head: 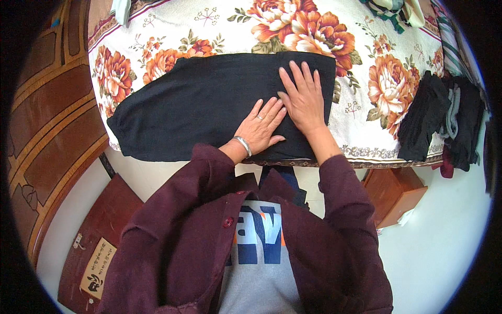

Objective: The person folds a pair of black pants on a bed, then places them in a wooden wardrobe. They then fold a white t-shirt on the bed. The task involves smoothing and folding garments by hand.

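A black cloth garment [188, 106] lies flat along the near side of a bed with a floral cover [361, 114]. Its kind cannot be told for certain. My left hand [262, 125], with a ring and a silver bracelet, rests palm down on the garment's right half. Just right of it and farther from me, my right hand [304, 92] presses flat near the garment's right end, fingers slightly spread and pointing away. Neither hand grips anything. The garment's left end narrows and reaches the bed's left side.
Dark folded clothes [425, 115] and a grey piece [453, 114] lie at the bed's right edge. More clothes [400, 11] are at the far right. A brown wooden cabinet [59, 110] stands left, a red-brown chest [102, 216] below it. A wooden box [394, 192] stands at right.
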`<action>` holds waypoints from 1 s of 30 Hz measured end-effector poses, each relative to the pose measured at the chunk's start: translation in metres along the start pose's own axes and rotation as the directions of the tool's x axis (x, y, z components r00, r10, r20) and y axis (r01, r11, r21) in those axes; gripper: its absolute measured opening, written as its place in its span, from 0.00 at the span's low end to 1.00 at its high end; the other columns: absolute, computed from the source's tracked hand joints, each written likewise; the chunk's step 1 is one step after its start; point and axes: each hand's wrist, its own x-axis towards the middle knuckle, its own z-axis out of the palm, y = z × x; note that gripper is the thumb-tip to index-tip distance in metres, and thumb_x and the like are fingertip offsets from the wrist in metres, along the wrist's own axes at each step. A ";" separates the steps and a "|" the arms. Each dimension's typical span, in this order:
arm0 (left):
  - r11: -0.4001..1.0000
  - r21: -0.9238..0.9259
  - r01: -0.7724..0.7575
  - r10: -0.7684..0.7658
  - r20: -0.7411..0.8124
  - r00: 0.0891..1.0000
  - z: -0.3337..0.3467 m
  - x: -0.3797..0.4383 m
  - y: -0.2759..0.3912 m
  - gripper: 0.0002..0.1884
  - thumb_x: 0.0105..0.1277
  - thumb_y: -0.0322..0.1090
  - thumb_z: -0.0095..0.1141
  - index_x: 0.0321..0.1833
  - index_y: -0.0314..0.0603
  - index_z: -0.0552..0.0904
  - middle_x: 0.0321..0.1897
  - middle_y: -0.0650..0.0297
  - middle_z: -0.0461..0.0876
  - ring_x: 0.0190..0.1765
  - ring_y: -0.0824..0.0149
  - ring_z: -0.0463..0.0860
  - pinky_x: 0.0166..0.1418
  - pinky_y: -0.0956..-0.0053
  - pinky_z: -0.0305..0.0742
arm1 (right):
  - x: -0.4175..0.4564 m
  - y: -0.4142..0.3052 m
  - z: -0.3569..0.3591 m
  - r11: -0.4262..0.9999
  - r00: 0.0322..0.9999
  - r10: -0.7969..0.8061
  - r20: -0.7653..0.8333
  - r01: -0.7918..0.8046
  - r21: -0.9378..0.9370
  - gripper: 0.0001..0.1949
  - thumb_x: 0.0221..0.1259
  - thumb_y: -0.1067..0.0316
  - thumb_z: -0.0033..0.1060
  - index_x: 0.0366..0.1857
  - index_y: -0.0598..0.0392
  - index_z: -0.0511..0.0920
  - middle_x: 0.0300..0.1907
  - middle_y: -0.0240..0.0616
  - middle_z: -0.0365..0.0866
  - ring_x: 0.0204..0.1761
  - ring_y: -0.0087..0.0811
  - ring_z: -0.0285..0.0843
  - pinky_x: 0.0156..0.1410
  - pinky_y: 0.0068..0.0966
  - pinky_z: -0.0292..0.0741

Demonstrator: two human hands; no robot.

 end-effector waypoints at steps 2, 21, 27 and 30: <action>1.000 -0.007 0.001 -0.001 0.002 1.000 0.004 0.001 -0.002 0.39 0.64 0.60 0.47 0.70 0.39 0.61 0.73 0.53 0.53 0.76 0.56 0.49 0.77 0.56 0.42 | 0.013 0.001 0.010 0.999 1.000 0.008 -0.017 -0.009 -0.052 0.29 0.58 0.51 0.59 0.65 0.38 0.66 0.69 0.33 0.58 0.72 0.43 0.49 0.74 0.47 0.49; 0.968 -0.087 0.234 -0.248 -0.246 0.937 -0.007 0.059 -0.015 0.41 0.64 0.53 0.52 0.73 0.36 0.54 0.75 0.52 0.48 0.77 0.55 0.46 0.76 0.51 0.38 | -0.073 -0.001 -0.022 0.595 0.626 0.774 0.101 -0.772 0.224 0.26 0.64 0.51 0.57 0.55 0.62 0.67 0.48 0.52 0.75 0.50 0.48 0.74 0.55 0.38 0.70; 0.970 -0.086 0.229 -0.244 -0.253 0.936 -0.007 0.057 -0.016 0.41 0.63 0.54 0.52 0.73 0.36 0.53 0.75 0.53 0.48 0.77 0.56 0.46 0.76 0.51 0.37 | -0.077 -0.003 -0.022 0.596 0.735 0.668 0.117 -0.622 0.509 0.21 0.64 0.58 0.58 0.52 0.62 0.68 0.42 0.54 0.80 0.44 0.51 0.80 0.48 0.36 0.74; 0.971 -0.064 0.231 -0.239 -0.254 0.937 -0.007 0.056 -0.017 0.41 0.63 0.53 0.52 0.73 0.36 0.53 0.75 0.52 0.48 0.77 0.56 0.45 0.76 0.52 0.37 | -0.072 -0.017 -0.034 0.611 0.788 0.606 0.108 -0.548 0.571 0.20 0.64 0.59 0.58 0.52 0.62 0.68 0.42 0.56 0.79 0.45 0.52 0.79 0.48 0.36 0.74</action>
